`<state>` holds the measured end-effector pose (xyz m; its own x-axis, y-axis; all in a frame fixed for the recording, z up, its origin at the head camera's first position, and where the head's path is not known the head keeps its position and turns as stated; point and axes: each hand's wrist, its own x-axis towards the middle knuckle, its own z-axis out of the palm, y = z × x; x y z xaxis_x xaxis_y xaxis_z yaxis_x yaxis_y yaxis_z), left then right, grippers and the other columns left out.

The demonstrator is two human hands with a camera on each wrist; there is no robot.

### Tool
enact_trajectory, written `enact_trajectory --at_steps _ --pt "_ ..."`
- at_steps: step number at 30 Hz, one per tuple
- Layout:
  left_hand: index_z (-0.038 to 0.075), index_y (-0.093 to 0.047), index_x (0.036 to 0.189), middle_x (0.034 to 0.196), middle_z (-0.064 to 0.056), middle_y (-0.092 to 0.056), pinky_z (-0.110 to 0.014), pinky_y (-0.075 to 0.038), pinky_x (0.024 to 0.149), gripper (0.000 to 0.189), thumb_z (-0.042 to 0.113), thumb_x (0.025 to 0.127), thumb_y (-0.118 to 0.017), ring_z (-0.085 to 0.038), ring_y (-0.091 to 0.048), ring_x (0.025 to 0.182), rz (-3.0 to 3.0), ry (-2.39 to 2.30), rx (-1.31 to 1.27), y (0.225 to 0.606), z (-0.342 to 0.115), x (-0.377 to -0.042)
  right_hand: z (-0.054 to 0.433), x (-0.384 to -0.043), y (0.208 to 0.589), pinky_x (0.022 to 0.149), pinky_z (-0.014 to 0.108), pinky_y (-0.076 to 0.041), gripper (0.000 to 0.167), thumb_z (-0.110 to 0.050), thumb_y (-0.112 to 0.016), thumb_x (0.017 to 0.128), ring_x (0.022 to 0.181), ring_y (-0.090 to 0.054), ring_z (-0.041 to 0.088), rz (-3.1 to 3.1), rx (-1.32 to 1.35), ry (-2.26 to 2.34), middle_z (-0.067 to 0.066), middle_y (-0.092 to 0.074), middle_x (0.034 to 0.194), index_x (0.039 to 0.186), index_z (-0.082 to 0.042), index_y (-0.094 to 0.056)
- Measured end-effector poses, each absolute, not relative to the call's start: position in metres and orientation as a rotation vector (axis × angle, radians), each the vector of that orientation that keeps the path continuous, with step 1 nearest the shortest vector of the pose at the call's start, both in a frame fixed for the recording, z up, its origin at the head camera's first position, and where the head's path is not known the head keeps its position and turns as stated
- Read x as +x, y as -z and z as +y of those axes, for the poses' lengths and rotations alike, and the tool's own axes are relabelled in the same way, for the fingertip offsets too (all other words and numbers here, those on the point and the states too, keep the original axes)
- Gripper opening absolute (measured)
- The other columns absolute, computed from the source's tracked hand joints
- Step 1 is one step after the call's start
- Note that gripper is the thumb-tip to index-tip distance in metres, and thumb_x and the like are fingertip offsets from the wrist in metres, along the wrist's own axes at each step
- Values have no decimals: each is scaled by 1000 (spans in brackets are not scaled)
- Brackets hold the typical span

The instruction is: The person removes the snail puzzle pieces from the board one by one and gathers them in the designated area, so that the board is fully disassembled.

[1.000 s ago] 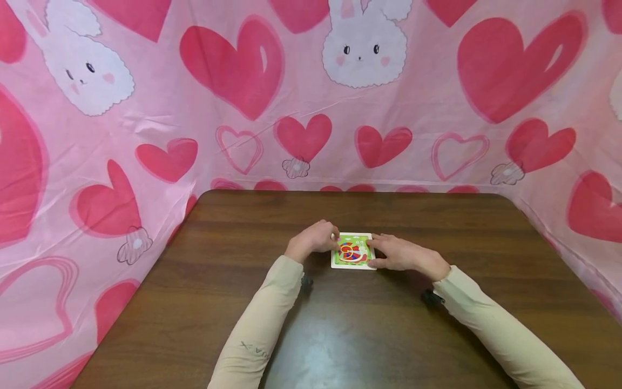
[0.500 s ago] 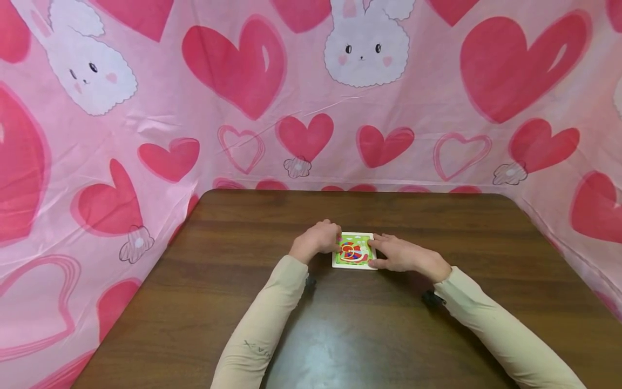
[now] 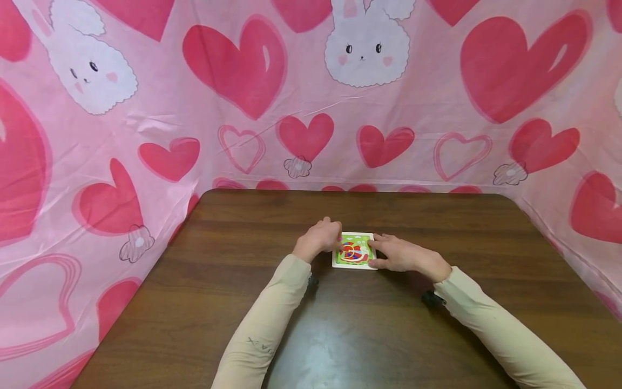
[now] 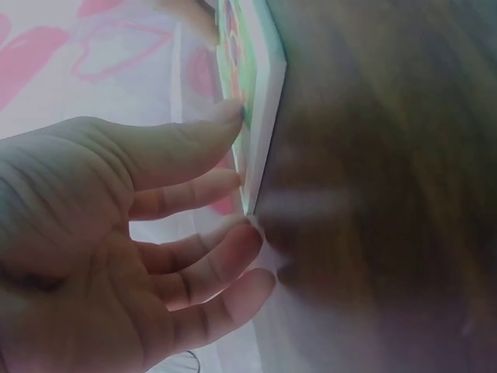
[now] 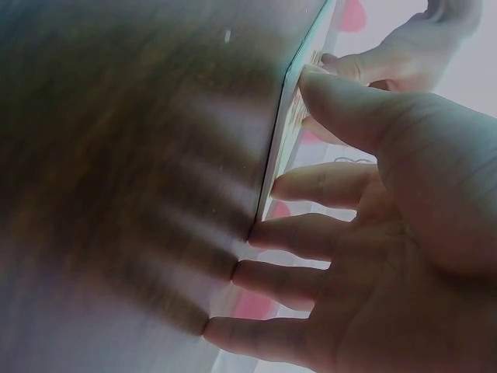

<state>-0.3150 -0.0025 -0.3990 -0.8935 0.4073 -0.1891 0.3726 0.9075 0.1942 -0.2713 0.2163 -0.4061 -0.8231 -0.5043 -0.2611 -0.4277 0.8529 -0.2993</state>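
Observation:
A square picture board [image 3: 356, 252] lies flat on the table, with a white rim and a green face carrying a red, blue and yellow snail-like figure. At its left edge my left hand [image 3: 320, 239] touches the face with its thumb [image 4: 186, 151], the index fingertip close to it. The other left fingers reach past the corner toward the tabletop, slightly bent. From the right, my right hand [image 3: 400, 254] rests against the board. Its thumb [image 5: 342, 97] lies at the rim and its straight, spread fingers meet the board's edge and the tabletop.
The dark brown wooden table [image 3: 262, 216] extends on all sides of the board. Behind and beside it hangs a pink cloth [image 3: 423, 102] with hearts and rabbits. A small dark device sits under each wrist, the right one [image 3: 432, 298] showing more plainly.
My left hand has shifted slightly right and farther over the board's left edge, covering the pale spot once seen at its fingertips. The right hand and the board stay nearly in place.

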Motion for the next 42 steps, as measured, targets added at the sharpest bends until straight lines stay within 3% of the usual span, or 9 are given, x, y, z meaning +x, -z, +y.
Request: enact_trajectory --at_steps 14,24,33,42 --pt "8 -55 120 121 -12 -53 -41 -49 97 42 31 89 -71 -25 -56 107 2869 -300 568 402 4 -317 217 -272 405 113 60 -27 70 -43 -61 94 143 -26 50 2701 -714 310 28 -29 156 147 0 -41" --pt "10 -59 99 101 -6 -60 -35 -50 87 23 24 87 -72 -21 -58 94 2938 -266 721 404 3 -320 217 -271 405 113 61 -27 69 -42 -61 95 143 -27 51 2702 -727 309 29 -29 155 146 -1 -41" --pt "11 -68 91 90 -2 -65 -32 -51 78 6 12 87 -64 -19 -60 86 2953 -313 907 399 1 -320 216 -271 405 112 62 -27 68 -42 -62 94 143 -26 51 2704 -733 315 29 -29 155 147 -5 -43" --pt "12 -68 100 96 -1 -66 -31 -51 83 11 15 90 -65 -16 -58 89 2895 -473 910 395 -1 -322 216 -270 406 111 64 -28 71 -44 -62 93 141 -25 54 2694 -749 322 26 -27 157 148 -3 -41"
